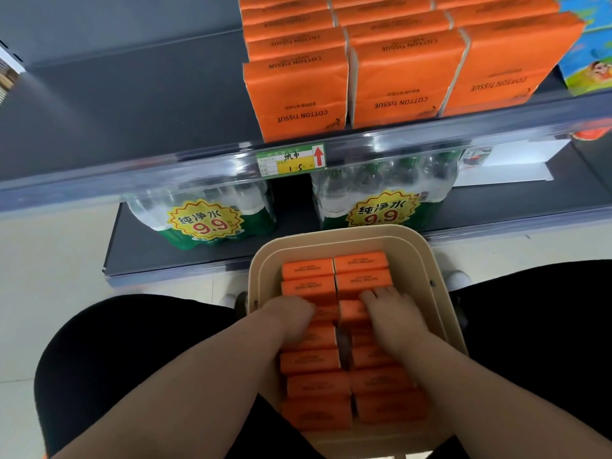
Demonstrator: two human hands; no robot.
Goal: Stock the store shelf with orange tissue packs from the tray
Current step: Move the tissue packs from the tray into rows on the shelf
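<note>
Left hand (291,311) and right hand (389,311) each sat curled over a crosswise tissue pack (351,311) in its own column of the tray (427,256), shelf (149,104) straight ahead, above me.

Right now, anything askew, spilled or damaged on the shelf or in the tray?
Minor only. On the shelf, the front-left tissue pack stands further forward than the two beside it. In the tray, the near packs lie slightly crooked, with a dark gap between the two columns. Nothing spilled or torn.
</note>
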